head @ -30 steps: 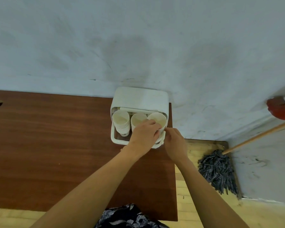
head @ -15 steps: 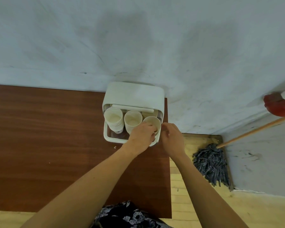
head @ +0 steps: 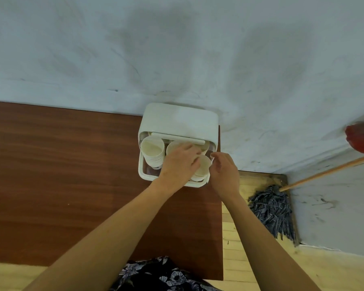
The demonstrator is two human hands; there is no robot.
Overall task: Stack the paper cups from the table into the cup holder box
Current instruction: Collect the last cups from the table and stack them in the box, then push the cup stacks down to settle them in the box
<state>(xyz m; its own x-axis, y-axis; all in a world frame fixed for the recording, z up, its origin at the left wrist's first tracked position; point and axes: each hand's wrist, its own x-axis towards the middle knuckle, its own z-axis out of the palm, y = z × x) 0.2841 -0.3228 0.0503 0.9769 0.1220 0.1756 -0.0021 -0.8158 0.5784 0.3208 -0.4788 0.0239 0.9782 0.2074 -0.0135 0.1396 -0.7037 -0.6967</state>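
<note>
Right-hand cup stack going down into the box

Since a second ago the cup stack (head: 203, 168) at the right end of the box has come forward and tipped, its mouth now facing up and toward the person, and the left hand (head: 180, 162) has slid further over the middle cups.

Nearest the person, both forearms reach out over the brown table (head: 61, 175). The left hand lies over the box's open front, fingers curled against the left side of the tilted stack; it appears to hold it, though the contact is partly hidden. The right hand (head: 226, 172) sits just beside the stack's right side, fingers loosely bent and the thumb apart, gripping nothing that can be seen.

The stack lies between the two hands, its long axis leaning from the box floor up toward the person; the left hand is the closer one and has it. Setting it upright likely means pushing the rim back, away from the body.

Beyond, the white cup holder box (head: 178, 120) stands at the table's far right corner against the wall, with another stack (head: 152, 148) at its left end. A mop (head: 271, 206) lies on the floor to the right
</note>
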